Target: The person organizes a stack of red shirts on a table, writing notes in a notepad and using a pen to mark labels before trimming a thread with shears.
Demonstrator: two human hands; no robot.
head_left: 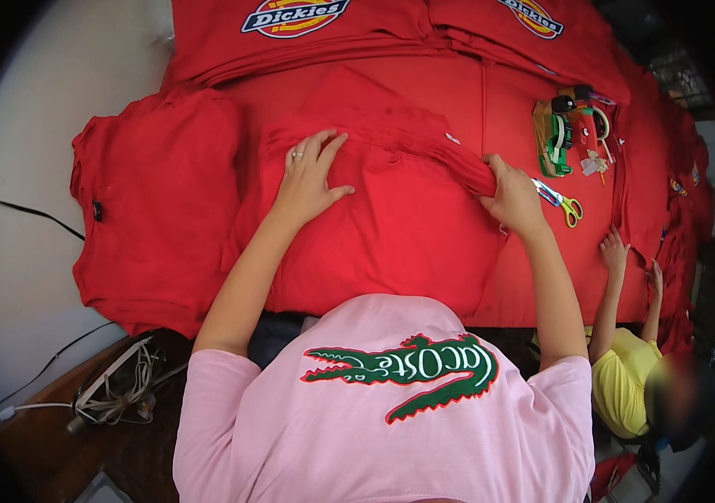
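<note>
A red shirt (408, 226) lies spread in front of me, its far part folded over into a loose band. My left hand (311, 180) rests on its far left side with the fingers apart, a ring on one of them. At the far right end of the fold, my right hand (512, 197) is closed around the bunched cloth, thumb over the top. Just right of that hand lie scissors (572, 211) with yellow-green handles, their blades partly hidden behind it.
A red garment pile (156, 193) sits at the left; more red garments with printed badges (294, 15) lie at the far side. Tape rolls and small tools (571, 130) stand at the right. Nearby, a co-worker in yellow (626, 377) handles red cloth. Coiled cables (127, 386) lie lower left.
</note>
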